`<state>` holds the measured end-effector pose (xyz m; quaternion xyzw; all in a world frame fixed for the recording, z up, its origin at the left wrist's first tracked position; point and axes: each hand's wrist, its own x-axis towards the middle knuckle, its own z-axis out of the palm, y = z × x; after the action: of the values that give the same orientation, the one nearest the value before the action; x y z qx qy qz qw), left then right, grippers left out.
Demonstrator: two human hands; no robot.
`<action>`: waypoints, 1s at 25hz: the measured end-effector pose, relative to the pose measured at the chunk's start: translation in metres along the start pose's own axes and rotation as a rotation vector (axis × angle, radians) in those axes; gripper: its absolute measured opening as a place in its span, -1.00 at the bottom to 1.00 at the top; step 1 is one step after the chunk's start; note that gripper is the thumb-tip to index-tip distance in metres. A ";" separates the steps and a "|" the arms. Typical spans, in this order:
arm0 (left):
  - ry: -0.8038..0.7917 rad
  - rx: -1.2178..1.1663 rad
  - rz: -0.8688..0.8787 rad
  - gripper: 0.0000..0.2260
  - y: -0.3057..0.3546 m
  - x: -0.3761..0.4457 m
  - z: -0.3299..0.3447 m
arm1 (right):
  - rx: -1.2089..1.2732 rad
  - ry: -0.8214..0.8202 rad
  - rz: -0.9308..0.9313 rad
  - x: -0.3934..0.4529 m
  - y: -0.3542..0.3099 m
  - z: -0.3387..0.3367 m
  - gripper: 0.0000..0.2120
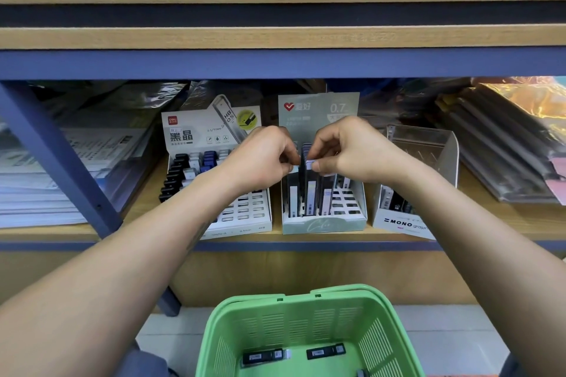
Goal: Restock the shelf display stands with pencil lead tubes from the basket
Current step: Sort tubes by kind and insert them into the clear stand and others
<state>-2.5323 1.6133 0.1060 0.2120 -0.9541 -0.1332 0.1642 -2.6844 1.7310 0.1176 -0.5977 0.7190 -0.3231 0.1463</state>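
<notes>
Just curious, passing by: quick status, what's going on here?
Left hand and right hand both pinching a lead tube above the middle stand. Two tubes left in the green basket. Nothing blocking.

I'm in a stationery shop: at twelve o'clock, wooden shelves [275, 37] carry branded cardboard display stands [324, 220] of pencil leads, wrapped paper goods [502, 150] at two o'clock, a green shopping basket [309, 324] at six.
</notes>
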 end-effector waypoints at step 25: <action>0.006 0.017 0.039 -0.86 0.001 -0.002 -0.002 | 0.068 0.038 -0.044 -0.005 -0.010 -0.007 -0.92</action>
<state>-2.5300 1.6151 0.1076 0.1952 -0.9586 -0.1215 0.1677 -2.6797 1.7369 0.1279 -0.6017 0.6970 -0.3617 0.1459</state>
